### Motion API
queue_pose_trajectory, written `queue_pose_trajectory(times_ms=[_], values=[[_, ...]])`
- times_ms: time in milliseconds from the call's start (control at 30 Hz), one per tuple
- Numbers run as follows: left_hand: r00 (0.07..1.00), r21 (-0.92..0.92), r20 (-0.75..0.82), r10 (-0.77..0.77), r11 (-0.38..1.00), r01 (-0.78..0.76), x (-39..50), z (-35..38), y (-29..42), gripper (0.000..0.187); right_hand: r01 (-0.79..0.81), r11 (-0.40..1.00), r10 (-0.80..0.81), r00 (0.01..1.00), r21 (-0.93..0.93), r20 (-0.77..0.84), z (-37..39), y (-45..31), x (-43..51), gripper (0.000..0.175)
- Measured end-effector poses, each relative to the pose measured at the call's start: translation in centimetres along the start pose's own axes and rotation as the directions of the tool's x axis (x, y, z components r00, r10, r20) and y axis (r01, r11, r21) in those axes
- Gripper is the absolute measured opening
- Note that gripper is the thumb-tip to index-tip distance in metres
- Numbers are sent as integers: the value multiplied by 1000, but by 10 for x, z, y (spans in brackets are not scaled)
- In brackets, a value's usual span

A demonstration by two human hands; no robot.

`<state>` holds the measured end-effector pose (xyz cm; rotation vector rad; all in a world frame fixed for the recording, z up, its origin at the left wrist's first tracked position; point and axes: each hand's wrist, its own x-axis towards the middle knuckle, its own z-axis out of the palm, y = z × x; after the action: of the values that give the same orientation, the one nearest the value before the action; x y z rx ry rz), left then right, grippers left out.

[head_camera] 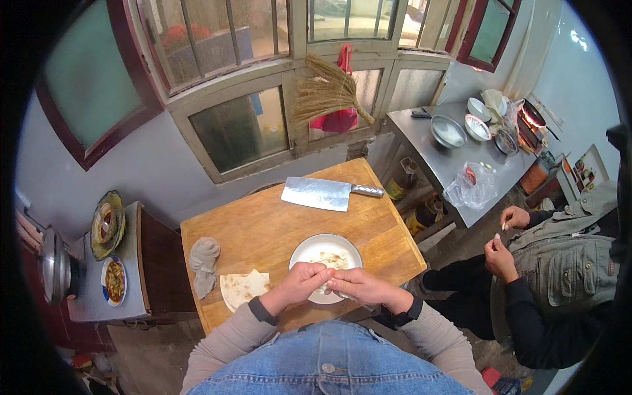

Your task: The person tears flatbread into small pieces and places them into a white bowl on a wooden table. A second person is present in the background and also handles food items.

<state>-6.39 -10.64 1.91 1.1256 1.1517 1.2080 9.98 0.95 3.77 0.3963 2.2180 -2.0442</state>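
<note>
Both hands meet over the near side of a white enamel bowl (299,247). Between the fingertips of my left hand (302,284) and my right hand (363,285) is a whitish piece of flatbread, mostly hidden by the fingers. Torn flatbread pieces (333,257) lie in the bowl. Left of the bowl, browned flatbread (242,289) rests on the wooden board (247,227), near a crumpled grey cloth (204,261). Beyond the bowl lies a cleaver (318,193), its handle pointing right.
At the left, a side table (86,311) bears a plate of food (114,281) and a yellow-green dish (98,249). A steel table (419,133) with bowls and a plastic bag (476,190) stands at the right. Another person (558,261) sits or stands nearby, hands raised.
</note>
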Motion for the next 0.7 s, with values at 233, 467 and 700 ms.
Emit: queue_pose_trajectory(times_ms=[233, 467, 700], values=[[974, -160, -148, -170, 976, 146, -3, 16, 13, 34, 269, 827, -386, 910, -493, -151, 2, -15, -7, 24], [946, -266, -211, -246, 946, 187, 2, 25, 16, 32, 244, 672, -487, 857, -699, -169, 2, -27, -9, 18], [921, -363, -225, -317, 905, 223, 2, 25, 16, 31, 189, 500, -564, 812, -845, -152, 8, -19, -6, 20]])
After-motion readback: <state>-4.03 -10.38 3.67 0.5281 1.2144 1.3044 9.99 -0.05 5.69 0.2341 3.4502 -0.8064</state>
